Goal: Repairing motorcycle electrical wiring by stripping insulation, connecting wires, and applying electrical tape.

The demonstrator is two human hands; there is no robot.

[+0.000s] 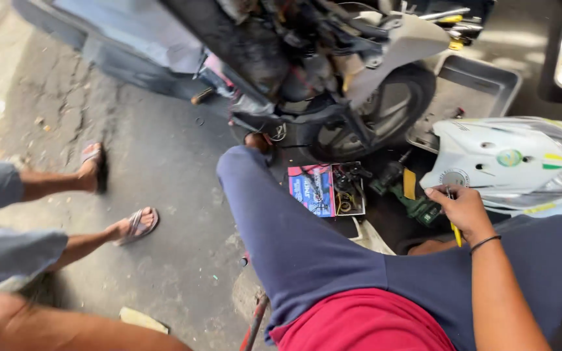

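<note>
The fingers (447, 195) of the right hand (464, 211) are curled shut around a yellow-handled screwdriver (454, 229), its handle poking down out of the fist beside the knee. The hand rests just at the near edge of a white scooter panel (508, 162) lying on the floor (164, 169), close to a round opening in that panel. The left hand is out of sight, so nothing can be said of its grip.

The step in hand looks like work on the loose panel with the screwdriver; the tip is hidden, so a next move would call for seating it squarely before any turn.

A flat rectangular package (312, 188), blue and red, lies on the floor between the knee and the scooter wheel (378, 117), with a clear-fronted box of small parts (349, 190) touching its right side. A green power tool (411, 198) lies just right of these, a yellow strip across it. The white panel carries a round green-and-yellow sticker (509, 158) and small yellow and green stripes near its right end. A grey metal tray (482, 88) sits behind it. At the left, another person's feet in sandals (136, 224) rest on the floor, well apart.
</note>
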